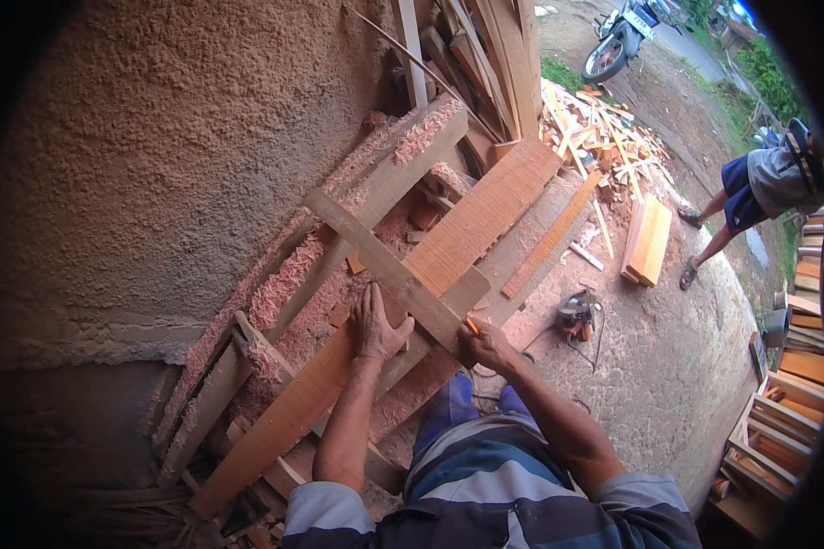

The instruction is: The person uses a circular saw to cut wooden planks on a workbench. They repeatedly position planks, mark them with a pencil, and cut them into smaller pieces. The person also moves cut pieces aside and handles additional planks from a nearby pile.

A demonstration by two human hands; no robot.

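A long reddish-brown plank [485, 212] runs slantwise across a wooden workbench frame. A flat grey-brown wooden strip [384, 265] lies crosswise over it. My left hand [376, 325] rests on the plank beside the strip, fingers stretched out and thumb spread toward the strip. At the strip's near end, my right hand [490, 348] is closed round an orange pencil [471, 326], its tip close to the strip's edge. Whether the right fingers also touch the strip is hidden.
Pink shavings [284, 284] cover the bench beams along the rough wall [201, 156]. A corded circular saw [577, 316] sits on the floor at right, near stacked boards [647, 240]. Beyond are a scrap-wood heap [604, 133], a standing person [760, 188] and a motorbike [618, 41].
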